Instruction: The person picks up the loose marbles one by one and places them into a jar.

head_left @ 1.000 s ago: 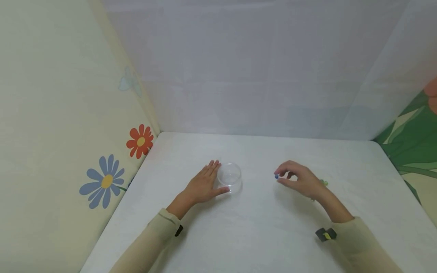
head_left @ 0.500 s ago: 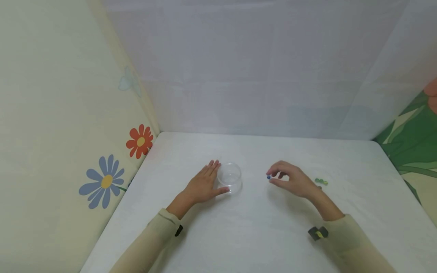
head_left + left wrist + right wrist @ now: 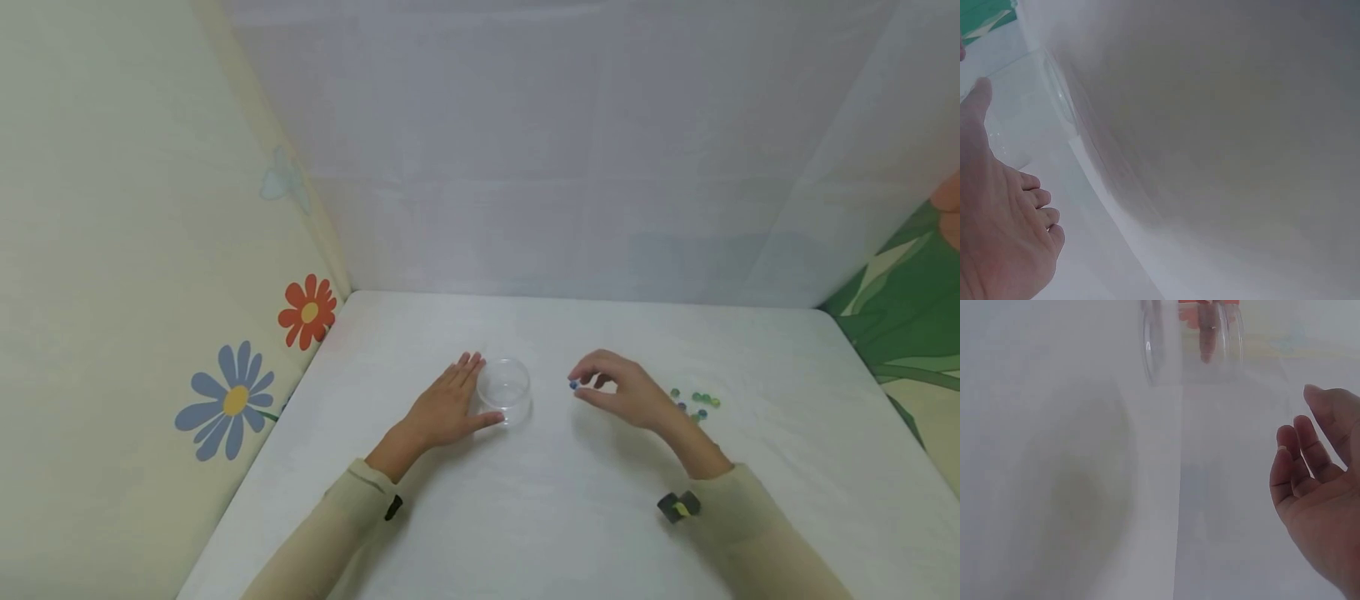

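In the head view a clear round container (image 3: 504,388) stands on the white table. My left hand (image 3: 444,407) lies against its left side, fingers straight along the back and thumb reaching across the front. The left wrist view shows the container's clear wall (image 3: 1029,103) beside the thumb. To the right, my right hand (image 3: 618,390) is raised over the table and pinches a small blue marble (image 3: 573,385) between thumb and fingertips. The right wrist view shows that hand (image 3: 1325,469) from the palm side; the marble is hidden there.
Several green, blue and yellowish marbles (image 3: 702,398) lie on the table (image 3: 555,517) behind the right wrist. A white cloth wall (image 3: 555,167) rises at the back. A flower-printed wall (image 3: 112,250) borders the left side, and a green-patterned one the right.
My right hand has moved left with the blue marble, closer to the container, which uncovers more of the marbles on the table. The left hand and the container have stayed in place.
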Demonstrator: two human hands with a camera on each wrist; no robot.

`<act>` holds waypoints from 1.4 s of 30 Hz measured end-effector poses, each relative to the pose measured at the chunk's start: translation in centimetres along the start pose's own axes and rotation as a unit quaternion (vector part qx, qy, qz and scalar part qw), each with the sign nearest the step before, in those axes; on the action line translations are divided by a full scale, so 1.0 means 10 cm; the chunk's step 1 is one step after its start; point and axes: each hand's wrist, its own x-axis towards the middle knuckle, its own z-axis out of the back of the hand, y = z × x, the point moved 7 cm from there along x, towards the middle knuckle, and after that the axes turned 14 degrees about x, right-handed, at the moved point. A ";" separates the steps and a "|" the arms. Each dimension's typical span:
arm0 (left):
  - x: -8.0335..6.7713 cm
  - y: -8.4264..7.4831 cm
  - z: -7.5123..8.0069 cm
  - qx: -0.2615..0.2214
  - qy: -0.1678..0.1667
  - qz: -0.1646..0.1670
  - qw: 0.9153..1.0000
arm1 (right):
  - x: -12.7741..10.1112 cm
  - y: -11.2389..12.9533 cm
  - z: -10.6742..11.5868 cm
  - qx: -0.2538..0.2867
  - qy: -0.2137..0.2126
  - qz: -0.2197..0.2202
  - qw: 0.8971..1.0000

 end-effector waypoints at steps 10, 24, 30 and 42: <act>0.00 0.00 0.01 -0.012 0.004 -0.002 1.000 | 0.16 -0.02 -0.16 0.028 0.002 -0.007 1.000; 0.00 -0.02 0.02 -0.019 0.012 0.009 1.000 | 0.33 -0.07 -0.37 0.045 0.002 -0.013 0.999; 0.02 -0.02 0.01 -0.011 0.009 0.006 1.000 | 0.40 -0.05 -0.44 0.035 -0.002 -0.005 0.999; 0.02 -0.02 0.00 -0.008 0.012 0.003 1.000 | 0.49 -0.06 -0.54 0.045 -0.010 -0.009 0.999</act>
